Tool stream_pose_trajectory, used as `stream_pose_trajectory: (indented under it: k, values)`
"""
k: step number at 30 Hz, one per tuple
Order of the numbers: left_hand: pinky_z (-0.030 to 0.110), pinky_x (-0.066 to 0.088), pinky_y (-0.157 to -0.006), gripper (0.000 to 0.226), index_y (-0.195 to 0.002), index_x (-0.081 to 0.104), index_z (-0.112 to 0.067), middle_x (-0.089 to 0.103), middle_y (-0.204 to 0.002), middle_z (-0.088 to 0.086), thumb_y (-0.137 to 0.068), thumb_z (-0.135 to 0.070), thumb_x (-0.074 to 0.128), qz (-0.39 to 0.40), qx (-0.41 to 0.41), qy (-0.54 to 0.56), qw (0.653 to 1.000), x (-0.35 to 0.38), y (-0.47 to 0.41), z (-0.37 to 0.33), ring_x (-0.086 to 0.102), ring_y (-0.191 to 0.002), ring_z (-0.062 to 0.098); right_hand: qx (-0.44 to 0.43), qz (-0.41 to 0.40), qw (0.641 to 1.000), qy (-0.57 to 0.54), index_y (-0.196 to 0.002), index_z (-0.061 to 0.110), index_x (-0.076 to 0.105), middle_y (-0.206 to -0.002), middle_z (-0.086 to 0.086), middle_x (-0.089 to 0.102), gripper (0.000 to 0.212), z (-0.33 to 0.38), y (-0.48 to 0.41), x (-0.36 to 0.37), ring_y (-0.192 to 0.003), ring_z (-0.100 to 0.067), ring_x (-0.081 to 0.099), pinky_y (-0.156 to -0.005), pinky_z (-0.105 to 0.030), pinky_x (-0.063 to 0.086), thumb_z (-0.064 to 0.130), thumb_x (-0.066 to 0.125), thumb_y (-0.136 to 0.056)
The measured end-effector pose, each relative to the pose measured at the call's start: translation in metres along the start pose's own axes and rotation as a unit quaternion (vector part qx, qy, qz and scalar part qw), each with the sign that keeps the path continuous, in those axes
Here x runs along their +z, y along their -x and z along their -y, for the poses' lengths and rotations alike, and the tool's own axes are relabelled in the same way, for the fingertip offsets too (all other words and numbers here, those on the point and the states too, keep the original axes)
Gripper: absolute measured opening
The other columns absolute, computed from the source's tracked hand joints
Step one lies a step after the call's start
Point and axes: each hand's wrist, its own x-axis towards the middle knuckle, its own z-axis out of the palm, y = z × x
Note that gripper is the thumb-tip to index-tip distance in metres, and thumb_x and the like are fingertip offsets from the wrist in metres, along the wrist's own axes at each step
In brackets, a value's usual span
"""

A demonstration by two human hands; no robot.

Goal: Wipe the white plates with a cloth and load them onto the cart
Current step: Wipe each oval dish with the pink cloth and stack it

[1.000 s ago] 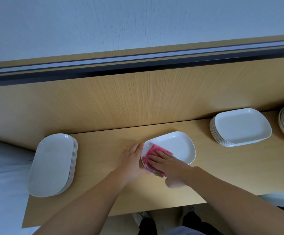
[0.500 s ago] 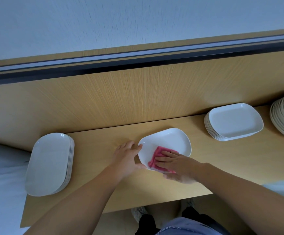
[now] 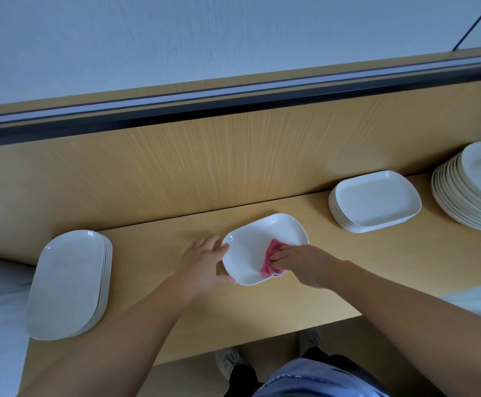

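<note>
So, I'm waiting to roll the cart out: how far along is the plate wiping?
Done: cannot tell; no cart is in view, and the stack at the left may be wiped plates. In hand: the left hand grips one plate while the right hand holds the pink cloth on it. Left: probably the rectangular stack and round stack at the right, then loading.

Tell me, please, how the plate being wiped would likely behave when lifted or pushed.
The plate looks glossy and rigid: probably slippery, breakable if dropped. Low and wide on the smooth table, it would likely slide, not tip; the left hand holds its rim, perhaps against that.
</note>
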Motion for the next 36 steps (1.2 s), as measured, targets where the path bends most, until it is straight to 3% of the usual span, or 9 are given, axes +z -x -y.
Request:
stream_pose_trajectory:
  k: [5, 8, 13, 16, 22, 26, 30, 33, 36]
  values:
    - [0.042, 0.045, -0.105, 0.066, -0.121, 0.067, -0.014, 0.058, -0.135, -0.001, -0.07, -0.053, 0.078, -0.04, 0.122, 0.012, 0.992, 0.001, 0.004, -0.001, 0.054, -0.124, 0.021, -0.092, -0.077, 0.989, 0.083, -0.117, 0.015, 0.067, -0.13, 0.0, 0.061, 0.05, 0.0, -0.029, -0.02, -0.132, -0.027, 0.048, -0.101, -0.039, 0.048, -0.005, 0.07, -0.071]
    - [0.026, 0.018, -0.118, 0.062, -0.129, 0.061, -0.012, 0.05, -0.144, -0.002, -0.081, -0.051, 0.07, -0.024, 0.153, -0.015, 0.988, 0.003, 0.003, -0.008, 0.041, -0.137, 0.013, -0.088, -0.066, 0.984, 0.142, -0.102, 0.019, 0.072, -0.12, -0.002, 0.065, 0.049, -0.004, -0.05, -0.019, -0.119, -0.027, 0.059, -0.093, -0.037, 0.053, 0.003, 0.082, -0.056]
    - [0.015, -0.004, -0.113, 0.056, -0.137, 0.053, -0.008, 0.033, -0.155, 0.001, -0.095, -0.045, 0.052, 0.043, 0.14, 0.021, 0.989, 0.009, -0.003, -0.008, 0.019, -0.146, 0.012, -0.026, -0.005, 0.99, 0.142, -0.151, 0.023, 0.031, -0.16, -0.004, 0.017, 0.077, 0.0, -0.058, 0.003, -0.149, -0.027, 0.012, -0.118, -0.045, 0.019, 0.012, 0.066, -0.083]
    - [0.016, -0.005, -0.113, 0.055, -0.138, 0.051, -0.008, 0.032, -0.155, 0.002, -0.097, -0.044, 0.05, 0.059, 0.145, 0.008, 0.988, 0.011, -0.005, -0.006, 0.019, -0.147, 0.012, 0.004, 0.026, 0.99, 0.14, -0.155, 0.024, 0.007, -0.163, 0.001, -0.002, 0.076, -0.004, -0.055, 0.001, -0.149, -0.021, -0.006, -0.119, -0.044, 0.008, 0.017, 0.051, -0.094]
    - [0.02, -0.002, -0.115, 0.055, -0.139, 0.051, -0.012, 0.029, -0.156, -0.002, -0.099, -0.049, 0.04, 0.047, 0.155, -0.014, 0.987, 0.013, -0.007, -0.004, 0.017, -0.147, 0.007, 0.096, 0.05, 0.981, 0.16, -0.154, 0.028, -0.004, -0.162, 0.008, -0.009, 0.071, -0.028, -0.037, -0.004, -0.149, -0.019, -0.007, -0.12, -0.041, -0.001, 0.017, 0.037, -0.097]
    - [0.023, 0.017, -0.111, 0.056, -0.105, 0.073, -0.01, 0.059, -0.134, -0.001, -0.096, -0.052, 0.037, -0.004, 0.179, -0.036, 0.983, 0.012, -0.008, -0.009, 0.05, -0.129, 0.009, 0.161, 0.048, 0.978, 0.12, -0.154, 0.028, -0.004, -0.162, 0.007, -0.011, 0.067, -0.031, -0.028, 0.0, -0.149, -0.017, -0.008, -0.12, -0.041, 0.001, 0.018, 0.032, -0.099]
    - [0.027, 0.008, -0.117, 0.061, -0.123, 0.062, -0.009, 0.043, -0.149, -0.003, -0.097, -0.054, 0.031, 0.02, 0.164, -0.047, 0.985, 0.016, -0.005, -0.007, 0.028, -0.142, 0.009, 0.193, 0.025, 0.977, 0.093, -0.155, 0.027, 0.004, -0.163, 0.006, -0.004, 0.058, -0.027, -0.025, 0.009, -0.149, -0.017, -0.005, -0.12, -0.041, 0.008, 0.037, 0.006, -0.097]
    - [0.026, 0.003, -0.117, 0.052, -0.128, 0.057, -0.011, 0.038, -0.152, -0.007, -0.1, -0.049, 0.035, 0.032, 0.158, -0.071, 0.984, 0.014, -0.005, -0.007, 0.021, -0.144, 0.005, 0.196, 0.029, 0.978, 0.07, -0.154, 0.026, 0.007, -0.163, 0.003, 0.0, 0.089, -0.02, -0.016, 0.013, -0.15, -0.018, -0.004, -0.119, -0.043, 0.009, 0.047, -0.021, -0.073]
    - [0.026, 0.0, -0.117, 0.051, -0.132, 0.054, -0.015, 0.033, -0.154, -0.01, -0.101, -0.049, 0.033, 0.051, 0.147, -0.086, 0.984, 0.013, -0.005, -0.009, 0.016, -0.144, 0.002, 0.188, 0.043, 0.978, 0.077, -0.154, 0.024, 0.007, -0.163, -0.001, -0.002, 0.062, -0.013, -0.004, 0.017, -0.149, -0.02, -0.006, -0.12, -0.043, 0.009, 0.04, 0.0, -0.095]
